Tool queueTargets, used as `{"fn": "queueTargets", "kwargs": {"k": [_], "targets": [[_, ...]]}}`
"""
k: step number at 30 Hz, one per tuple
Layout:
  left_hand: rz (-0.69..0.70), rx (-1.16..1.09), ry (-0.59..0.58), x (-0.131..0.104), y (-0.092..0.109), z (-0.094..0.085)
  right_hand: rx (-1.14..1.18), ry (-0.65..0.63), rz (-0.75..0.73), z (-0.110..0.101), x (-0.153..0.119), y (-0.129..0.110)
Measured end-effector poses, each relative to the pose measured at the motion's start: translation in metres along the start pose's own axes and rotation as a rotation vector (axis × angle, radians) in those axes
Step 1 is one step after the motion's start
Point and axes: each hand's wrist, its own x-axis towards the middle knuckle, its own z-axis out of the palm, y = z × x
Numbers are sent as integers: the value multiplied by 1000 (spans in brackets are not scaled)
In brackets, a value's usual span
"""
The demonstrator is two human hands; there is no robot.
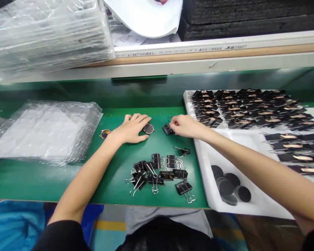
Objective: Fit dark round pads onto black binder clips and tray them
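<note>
My left hand point(133, 129) lies with its fingers spread on the green table, its fingertips touching a round dark watch-like piece with a gold rim point(148, 128). Another round gold-rimmed piece point(105, 133) rests beside my left wrist. My right hand point(178, 126) has its fingers closed on a black binder clip point(167, 129), just right of the round piece. Nearer the front edge lies a loose pile of black binder clips point(155, 177) with silver handles; one clip point(183, 187) sits a little apart at its right.
A white tray point(208, 181) on the right holds rows of clipped pieces point(235, 108) and several dark discs point(226, 186). Clear plastic trays point(47, 130) are stacked at left, with more point(49, 35) on the shelf point(151, 66) above.
</note>
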Motion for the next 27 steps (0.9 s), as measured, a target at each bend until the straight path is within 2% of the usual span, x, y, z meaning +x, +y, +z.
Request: {"fn": "queueTargets", "kwargs": {"k": [2,4,8,11,13,15,19,23,27], "targets": [[-11,-21,-81,-1,-7,-4,119,-34,69,4,12,-3],[-33,-8,-90,-1,-9,-5,168,-35,98,5,21,-6],[-22,0,-24,3,-5,1,-15,-48,113,1,27,-12],[21,-9,53,6,-5,12,-127,116,51,3,32,-17],[33,-54,94,6,-7,21,-92,273,21,9,39,-20],[24,-120,121,7,-9,29,-45,377,32,17,48,-23],[-10,-220,153,5,-10,38,-53,405,106,36,66,-21],[-23,-290,145,3,-8,38,-34,430,257,52,77,-5],[-45,-315,126,4,-1,38,-32,532,255,62,81,12]]}}
